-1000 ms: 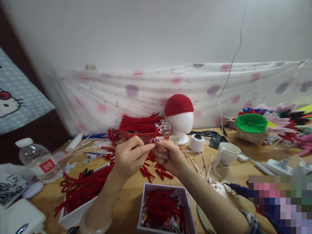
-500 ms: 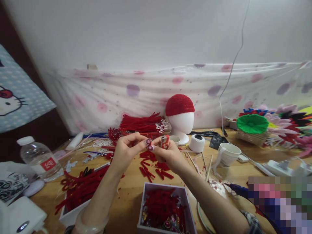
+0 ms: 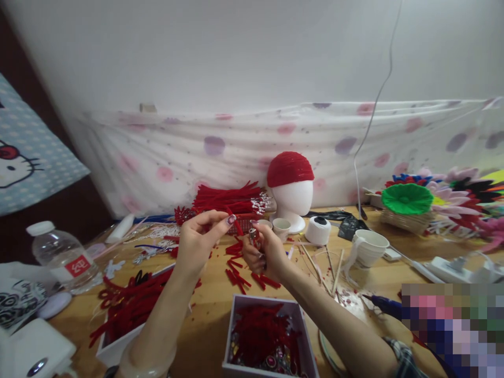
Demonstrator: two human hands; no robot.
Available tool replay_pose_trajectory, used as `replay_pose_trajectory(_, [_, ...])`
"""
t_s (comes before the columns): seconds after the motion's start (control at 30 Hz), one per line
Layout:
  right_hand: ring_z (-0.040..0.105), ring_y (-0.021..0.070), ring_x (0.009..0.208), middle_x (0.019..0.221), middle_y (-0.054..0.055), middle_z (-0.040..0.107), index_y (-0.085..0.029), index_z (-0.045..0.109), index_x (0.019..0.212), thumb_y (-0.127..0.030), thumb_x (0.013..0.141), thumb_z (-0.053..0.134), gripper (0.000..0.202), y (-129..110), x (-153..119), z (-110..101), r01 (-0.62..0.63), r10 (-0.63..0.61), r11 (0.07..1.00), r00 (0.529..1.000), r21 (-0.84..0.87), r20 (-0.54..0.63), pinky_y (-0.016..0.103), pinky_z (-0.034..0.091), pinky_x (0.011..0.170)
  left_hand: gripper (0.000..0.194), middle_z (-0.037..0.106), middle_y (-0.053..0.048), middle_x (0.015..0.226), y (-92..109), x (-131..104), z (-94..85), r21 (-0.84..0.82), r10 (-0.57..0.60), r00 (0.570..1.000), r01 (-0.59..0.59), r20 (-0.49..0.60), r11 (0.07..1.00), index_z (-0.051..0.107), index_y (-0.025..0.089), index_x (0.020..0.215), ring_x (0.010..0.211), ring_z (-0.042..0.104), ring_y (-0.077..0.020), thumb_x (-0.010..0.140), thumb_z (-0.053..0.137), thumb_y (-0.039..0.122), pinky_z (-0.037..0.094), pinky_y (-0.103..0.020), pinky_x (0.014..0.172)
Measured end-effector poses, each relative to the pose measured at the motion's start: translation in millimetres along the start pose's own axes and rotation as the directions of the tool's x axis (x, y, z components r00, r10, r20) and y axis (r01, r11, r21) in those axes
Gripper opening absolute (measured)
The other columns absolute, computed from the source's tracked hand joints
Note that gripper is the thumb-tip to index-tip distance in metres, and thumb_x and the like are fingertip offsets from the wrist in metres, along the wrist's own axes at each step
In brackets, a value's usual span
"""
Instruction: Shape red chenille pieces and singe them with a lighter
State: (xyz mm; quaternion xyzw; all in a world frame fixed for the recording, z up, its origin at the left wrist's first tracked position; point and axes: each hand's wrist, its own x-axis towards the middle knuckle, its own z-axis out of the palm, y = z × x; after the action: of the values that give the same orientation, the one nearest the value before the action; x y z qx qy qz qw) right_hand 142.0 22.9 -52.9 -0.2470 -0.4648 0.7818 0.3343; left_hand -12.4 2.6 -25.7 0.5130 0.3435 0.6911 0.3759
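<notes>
My left hand (image 3: 202, 239) pinches a short red chenille strip (image 3: 238, 227) between thumb and fingertips, its free end slanting down to the right. My right hand (image 3: 273, 252) is wrapped round a lighter (image 3: 253, 235), metal top upward and thumb close to it. Most of the lighter's body is hidden by the fingers, and I cannot make out a flame. The strip and the lighter are a small distance apart. Below the hands, several cut red chenille pieces (image 3: 236, 278) lie loose on the wooden table (image 3: 208, 315).
A white box (image 3: 228, 341) of red pieces and gems stands in front; another box (image 3: 106, 349) of red stems is at left. Behind are red stems (image 3: 224, 198), a white foam head (image 3: 293, 199) with a red cap, and a thread spool (image 3: 317, 231). A cup (image 3: 370, 249) stands right.
My hands have moved apart. The lighter has dropped lower and turned in my right hand, with the thumb now by its top. The red strip in my left hand shows more clearly.
</notes>
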Motion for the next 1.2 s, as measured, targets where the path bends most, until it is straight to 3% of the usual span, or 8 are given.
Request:
replay_pose_trajectory(0.2, [0.005,0.0056,0.038,0.043,-0.008,0.017,-0.020,0.034,0.052,-0.046,0.092,0.022,0.050,7.4,1.6,9.1,-0.081,0.082,0.997,0.995,0.016,-0.063,0.017,0.005,0.036,0.018,0.051,0.004,0.057,1.4,-2.7,1.7,-0.019,0.032,0.999,-0.032,-0.027,0.999,0.077,0.018,0.068,0.049,0.038,-0.0045,0.061,0.087,0.030,0.027,-0.020,0.044])
replay_pose_trajectory(0.4, [0.010,0.0056,0.036,0.041,-0.008,0.023,-0.021,0.036,0.054,-0.054,0.090,0.028,0.049,9.7,-0.6,9.9,-0.085,0.087,0.996,0.995,-0.041,0.056,0.017,0.011,0.033,0.020,0.054,0.004,0.059,-1.8,-1.1,2.1,0.014,0.066,0.996,-0.066,-0.054,0.998,0.076,0.016,0.070,0.048,0.038,-0.0045,0.062,0.086,0.032,0.029,-0.020,0.043])
replay_pose_trajectory(0.7, [0.010,0.0056,0.036,0.042,-0.008,0.023,-0.021,0.035,0.053,-0.052,0.091,0.026,0.050,6.1,-3.2,10.8,-0.083,0.085,0.996,0.993,-0.034,0.082,0.017,0.010,0.032,0.021,0.050,0.005,0.056,-1.4,-0.9,1.8,0.030,0.078,0.995,-0.076,-0.059,0.997,0.076,0.016,0.070,0.047,0.036,-0.0049,0.062,0.085,0.033,0.028,-0.021,0.043])
replay_pose_trajectory(1.07, [0.008,0.0062,0.038,0.043,-0.008,0.023,-0.021,0.036,0.054,-0.053,0.092,0.027,0.050,1.3,-4.3,9.1,-0.072,0.071,0.997,0.997,0.006,0.043,0.019,0.007,0.034,0.020,0.052,0.004,0.056,1.6,-3.0,5.6,0.022,0.063,0.995,-0.061,-0.078,0.998,0.076,0.016,0.068,0.048,0.037,-0.0048,0.060,0.085,0.031,0.027,-0.021,0.044])
replay_pose_trajectory(1.2, [0.008,0.0062,0.040,0.043,-0.008,0.022,-0.022,0.035,0.055,-0.064,0.088,0.041,0.054,-11.2,-8.4,2.3,0.040,-0.040,0.998,0.999,0.040,-0.006,0.020,0.006,0.036,0.021,0.047,0.006,0.049,4.7,-1.6,3.5,0.034,0.017,0.997,-0.014,-0.077,0.999,0.076,0.016,0.070,0.043,0.033,-0.0048,0.061,0.083,0.033,0.024,-0.020,0.041])
